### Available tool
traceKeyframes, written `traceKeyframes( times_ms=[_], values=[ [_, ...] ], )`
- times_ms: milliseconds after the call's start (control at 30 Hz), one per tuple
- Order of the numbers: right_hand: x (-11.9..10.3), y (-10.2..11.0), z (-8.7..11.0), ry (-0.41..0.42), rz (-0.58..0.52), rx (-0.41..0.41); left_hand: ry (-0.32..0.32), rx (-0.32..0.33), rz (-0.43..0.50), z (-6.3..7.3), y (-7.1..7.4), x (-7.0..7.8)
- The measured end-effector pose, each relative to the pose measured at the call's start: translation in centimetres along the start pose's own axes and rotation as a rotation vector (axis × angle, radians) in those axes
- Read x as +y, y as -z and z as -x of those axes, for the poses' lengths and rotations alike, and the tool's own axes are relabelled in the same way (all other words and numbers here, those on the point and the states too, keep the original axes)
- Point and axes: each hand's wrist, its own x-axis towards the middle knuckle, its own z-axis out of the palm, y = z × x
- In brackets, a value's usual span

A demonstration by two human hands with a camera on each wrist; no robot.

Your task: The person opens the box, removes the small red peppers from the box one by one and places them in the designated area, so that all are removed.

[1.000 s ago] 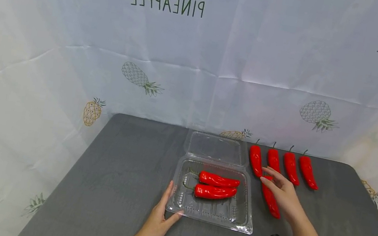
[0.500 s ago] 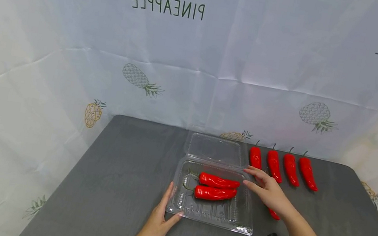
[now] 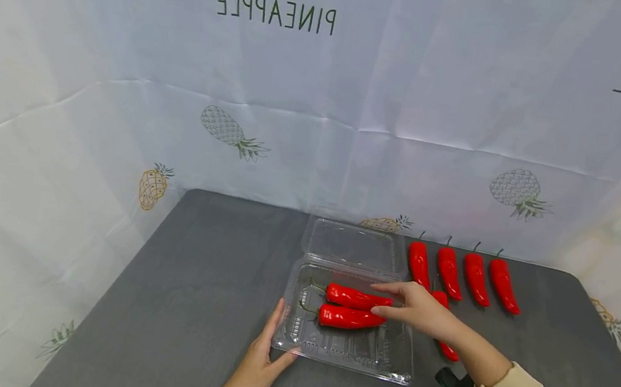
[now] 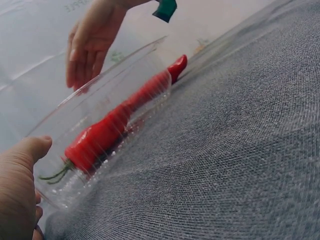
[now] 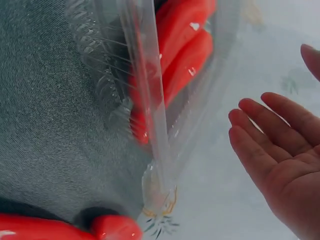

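A clear plastic clamshell container [image 3: 289, 334] lies with its lid [image 3: 355, 246] folded back. Inside it are two red chili peppers, the far one [image 3: 352, 296] beside the near one [image 3: 348, 318], stems pointing left. My left hand [image 3: 259, 363] rests at the container's front left corner, thumb on the front edge and fingers along the left side. Over the container's right part hovers my right hand [image 3: 419, 310], fingers extended and holding nothing; in the head view it overlaps the pepper tips. The right wrist view shows the right palm [image 5: 290, 160] bare beside the container wall.
Several more red peppers stand in a row at the back right, the rightmost pepper [image 3: 504, 284] near the table's far edge. One loose pepper [image 3: 448, 350] lies partly behind the right forearm. A pineapple-print cloth [image 3: 293, 151] hangs behind the grey table [image 3: 202, 271].
My right hand has moved left from beside the loose pepper to above the container, with nothing in it. The left hand and the peppers inside stay in place.
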Motion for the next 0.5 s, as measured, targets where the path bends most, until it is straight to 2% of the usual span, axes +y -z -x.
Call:
traceKeyframes(
  times_ms=[100, 333, 500],
  values=[
    [-0.2, -0.5, -0.8, -0.001, 0.022, -0.056, 0.004, -0.006, -0.005, 0.0, 0.0, 0.0],
    [-0.2, -1.8, -2.2, 0.086, 0.145, -0.188, 0.015, -0.01, -0.013, 0.1, 0.0, 0.6],
    [-1.1, -2.3, -3.1, 0.06, 0.204, -0.258, 0.006, -0.006, 0.021, 0.0, 0.0, 0.2]
  ],
)
